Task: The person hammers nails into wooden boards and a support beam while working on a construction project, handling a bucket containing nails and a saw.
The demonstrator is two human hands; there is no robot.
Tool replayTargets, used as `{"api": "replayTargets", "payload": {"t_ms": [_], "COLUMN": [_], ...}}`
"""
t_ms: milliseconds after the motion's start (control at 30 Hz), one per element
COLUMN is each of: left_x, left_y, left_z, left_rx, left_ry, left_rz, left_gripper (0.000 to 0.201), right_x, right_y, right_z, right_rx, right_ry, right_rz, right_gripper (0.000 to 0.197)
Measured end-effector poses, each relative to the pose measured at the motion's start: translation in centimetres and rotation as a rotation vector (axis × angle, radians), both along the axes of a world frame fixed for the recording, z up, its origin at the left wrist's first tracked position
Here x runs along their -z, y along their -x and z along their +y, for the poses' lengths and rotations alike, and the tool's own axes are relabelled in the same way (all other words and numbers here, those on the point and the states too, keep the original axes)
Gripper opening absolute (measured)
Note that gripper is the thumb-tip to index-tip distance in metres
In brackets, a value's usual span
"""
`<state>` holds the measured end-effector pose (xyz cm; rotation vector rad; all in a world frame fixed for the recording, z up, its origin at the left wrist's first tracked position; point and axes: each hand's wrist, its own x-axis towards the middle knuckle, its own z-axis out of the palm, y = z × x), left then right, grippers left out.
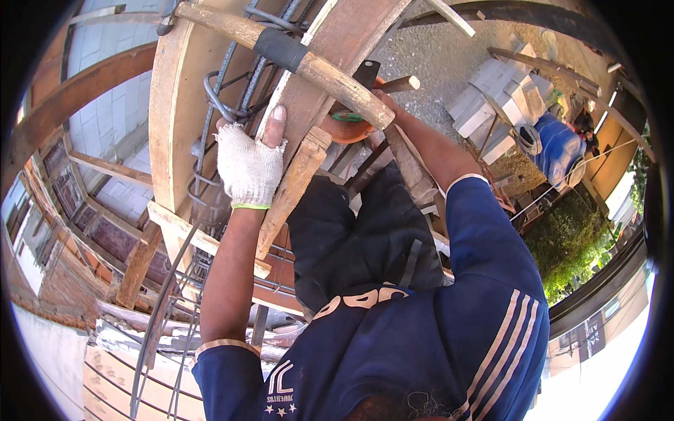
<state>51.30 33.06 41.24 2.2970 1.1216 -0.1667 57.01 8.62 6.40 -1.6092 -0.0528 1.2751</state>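
My left hand (pixel 250 165), gloved, closes over the edge of the brown board (pixel 303 105), thumb on its face; the hammer (pixel 282 50) stretches across just beyond; my right hand (pixel 387 99), mostly hidden, grips I cannot tell what

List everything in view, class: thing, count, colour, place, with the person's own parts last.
Tool handle: 1, tan with black band, top
Boards: at least 2, brown and tan, under handle
Steel bars: several, grey, between boards
Wood pieces: several, tan, centre
Round object: 1, orange, centre, partly hidden
Blocks: several, pale grey, right
Drum-like object: 1, blue, right
Foliage: 1 patch, green, right
Shirt: 1, dark blue, bottom
Trousers: 1 pair, black, centre
Left hand: 1, white-gloved, thumb tip bare, on board
Right hand: 1, no glove visible, mostly behind handle
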Motion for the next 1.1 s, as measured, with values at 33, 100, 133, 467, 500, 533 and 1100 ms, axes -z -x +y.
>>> {"api": "replayTargets", "payload": {"t_ms": [33,100,133,467,500,533,1100], "left_x": [0.2,-0.1,-0.6,0.3,0.3,0.1,-4.0], "left_y": [0.1,0.0,-0.4,0.2,0.2,-0.2,-1.2], "left_z": [0.2,0.0,0.1,0.0,0.4,0.4,0.0], "left_rx": [-0.006,0.017,0.028,0.12,0.112,0.099,0.051], "left_ry": [0.009,0.001,0.014,-0.086,-0.059,-0.029,-0.052], "left_rz": [-0.011,0.057,0.088,-0.032,-0.01,0.006,0.205], "left_gripper": [0.096,0.098,0.097,0.065,0.066,0.066,0.091], "right_x": [0.2,-0.2,0.2,-6.3,-6.3,-6.5,-41.1], "right_y": [-0.6,-0.5,-0.4,-1.1,-1.6,-2.2,-11.8], "right_z": [0.1,-1.8,-3.0,-4.4,-4.1,-4.5,-10.5], "right_rx": [-0.081,-0.007,0.083,0.282,0.321,0.335,0.885], "right_ry": [-0.055,-0.133,-0.176,-0.098,-0.104,-0.033,0.111], "right_rz": [0.064,0.169,0.251,-0.037,-0.089,-0.029,-0.237], "right_gripper": [0.051,0.044,0.044,0.035,0.033,0.033,0.037]}}
